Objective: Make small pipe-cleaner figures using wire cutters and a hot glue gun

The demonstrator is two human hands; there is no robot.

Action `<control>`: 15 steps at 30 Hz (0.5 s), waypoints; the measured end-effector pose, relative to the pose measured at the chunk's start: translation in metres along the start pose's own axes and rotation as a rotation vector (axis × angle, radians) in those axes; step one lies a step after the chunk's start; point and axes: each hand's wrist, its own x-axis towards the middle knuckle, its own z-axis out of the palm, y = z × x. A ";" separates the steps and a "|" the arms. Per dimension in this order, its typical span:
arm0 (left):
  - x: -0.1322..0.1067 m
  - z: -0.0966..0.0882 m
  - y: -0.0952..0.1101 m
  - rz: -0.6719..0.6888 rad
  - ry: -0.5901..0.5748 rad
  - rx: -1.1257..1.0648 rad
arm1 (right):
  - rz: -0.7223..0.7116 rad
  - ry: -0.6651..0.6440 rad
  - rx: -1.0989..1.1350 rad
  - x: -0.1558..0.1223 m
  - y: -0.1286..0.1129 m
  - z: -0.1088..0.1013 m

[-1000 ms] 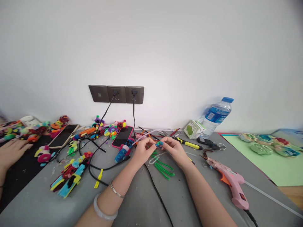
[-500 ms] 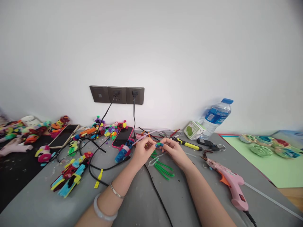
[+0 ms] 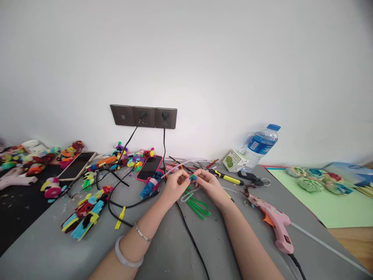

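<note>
My left hand (image 3: 174,186) and my right hand (image 3: 210,185) meet over the grey table (image 3: 175,249), and both pinch a small blue fuzzy craft piece (image 3: 192,177) between their fingertips. A thin pale stick (image 3: 177,168) slants up and right out of my left fingers. Just below the hands lie green pipe cleaners (image 3: 198,206) and a string of clear beads (image 3: 186,195). My left wrist wears two bracelets.
A pink glue gun (image 3: 272,223) lies to the right, a water bottle (image 3: 259,147) and small green carton (image 3: 234,160) by the wall. Two phones (image 3: 149,168) (image 3: 76,165), black cables, a yellow-handled knife (image 3: 229,177), keys and many colourful craft pieces crowd the left. Green paper (image 3: 326,202) holds paper flowers.
The view has shifted slightly right and down. Another person's hand at the far left edge a second ago is gone. My hands keep pinching the blue piece.
</note>
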 end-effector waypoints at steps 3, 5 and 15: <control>0.000 0.001 -0.001 -0.003 0.008 -0.037 | -0.012 -0.007 -0.008 0.000 0.001 0.000; 0.000 0.002 -0.002 -0.005 0.009 -0.075 | -0.024 -0.007 -0.001 0.000 0.001 0.000; 0.002 0.004 -0.005 0.034 0.008 -0.161 | -0.017 0.010 0.106 0.001 0.007 0.001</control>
